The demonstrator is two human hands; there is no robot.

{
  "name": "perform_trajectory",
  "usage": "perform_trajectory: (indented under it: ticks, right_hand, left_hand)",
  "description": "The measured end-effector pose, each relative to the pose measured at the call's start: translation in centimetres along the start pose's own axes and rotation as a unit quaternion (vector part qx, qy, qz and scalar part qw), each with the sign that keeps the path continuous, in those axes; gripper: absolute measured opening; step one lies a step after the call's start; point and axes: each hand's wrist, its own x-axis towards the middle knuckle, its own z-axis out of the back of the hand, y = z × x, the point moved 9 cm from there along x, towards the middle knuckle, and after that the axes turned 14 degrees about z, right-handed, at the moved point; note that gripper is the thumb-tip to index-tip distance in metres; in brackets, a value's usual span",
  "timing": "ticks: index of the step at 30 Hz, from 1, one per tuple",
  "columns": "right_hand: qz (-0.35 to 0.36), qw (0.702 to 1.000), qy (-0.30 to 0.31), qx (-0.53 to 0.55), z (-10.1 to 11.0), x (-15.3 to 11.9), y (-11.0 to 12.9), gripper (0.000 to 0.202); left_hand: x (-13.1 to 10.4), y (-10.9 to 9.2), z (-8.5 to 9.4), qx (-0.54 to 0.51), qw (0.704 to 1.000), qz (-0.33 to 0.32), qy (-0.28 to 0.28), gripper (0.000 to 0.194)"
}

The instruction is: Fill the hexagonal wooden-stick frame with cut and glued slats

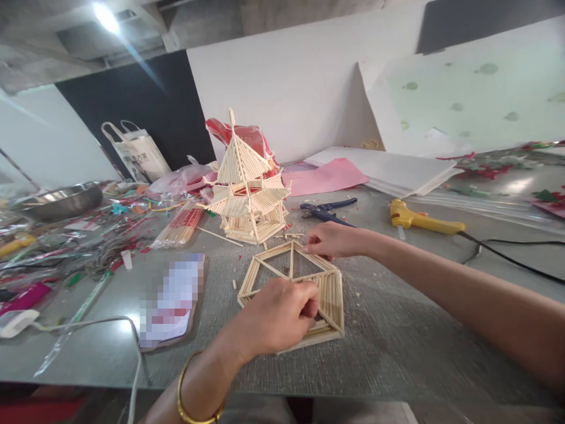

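Observation:
A hexagonal frame of thin wooden sticks [332, 288] lies flat on the table, with spokes meeting near its middle. Its right part is filled with sticks laid side by side; the upper part is open between the spokes. Over the frame's lower middle, my left hand [280, 315] is closed, fingers curled down, and what they pinch is hidden. At the far right rim, my right hand [333, 240] is closed with its fingertips on the frame's edge. Just behind the frame stands a tiered stick pagoda [249, 203] with a pointed roof.
Behind my right hand lie dark blue pliers [329, 209], with a corded yellow glue gun [419, 219] further right. Left of the frame are a phone [174, 303], a white cable [132, 335] and bagged sticks [179, 227]. Clutter and a metal bowl [62, 203] fill the far left.

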Motion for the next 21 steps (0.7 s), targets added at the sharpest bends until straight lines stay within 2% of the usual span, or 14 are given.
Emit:
perform_trajectory:
  ticks: [8, 21]
  right_hand:
    - [0.008, 1.000, -0.003, 0.010, -0.28, 0.20, -0.47, 0.030]
    - [0.013, 1.000, 0.001, 0.018, -0.53, 0.11, -0.49, 0.032]
  left_hand:
    - [-0.09, -0.36, 0.11, 0.016, 1.000, 0.004, 0.009, 0.012]
    - [-0.30, -0.59, 0.29, -0.014, 1.000, -0.013, 0.003, 0.010]
